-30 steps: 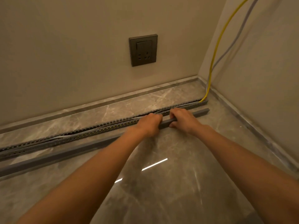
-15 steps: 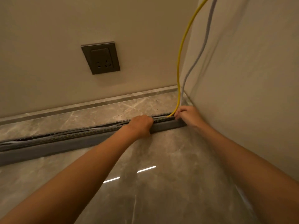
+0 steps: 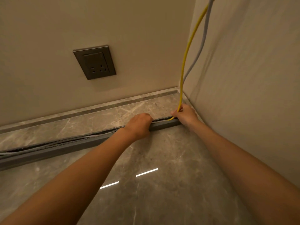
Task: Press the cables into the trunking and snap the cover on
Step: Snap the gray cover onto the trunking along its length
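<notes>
Floor: glossy grey marble floor [image 3: 162, 192] fills the lower frame, crossed by two bare forearms reaching away from the viewer.
Cover: a long grey cover [image 3: 53, 151] runs from the left edge to right of centre. A second ago it lay on the floor apart from the trunking; now it sits tight against the trunking's near side, its right end in the corner.
Left hand: the left hand [image 3: 138, 125], at centre, is curled closed over the cover's top edge, knuckles up, pressing down.
Right hand: the right hand [image 3: 185, 115], right of centre, has slid along to the cover's end; its fingers [image 3: 175, 113] are pinched together where the yellow cable [image 3: 184, 65] bends into the channel. Whether they grip the cable or the cover I cannot tell.
Trunking: the slotted trunking [image 3: 69, 140] lies just behind the cover, open, with grey cables showing at the left.
Beyond: a grey cable [image 3: 201, 46] rises beside the yellow one up the corner; a dark wall socket [image 3: 95, 62] sits upper left of centre.
Meaning: the cover looks lined up end to end but not yet snapped on.
</notes>
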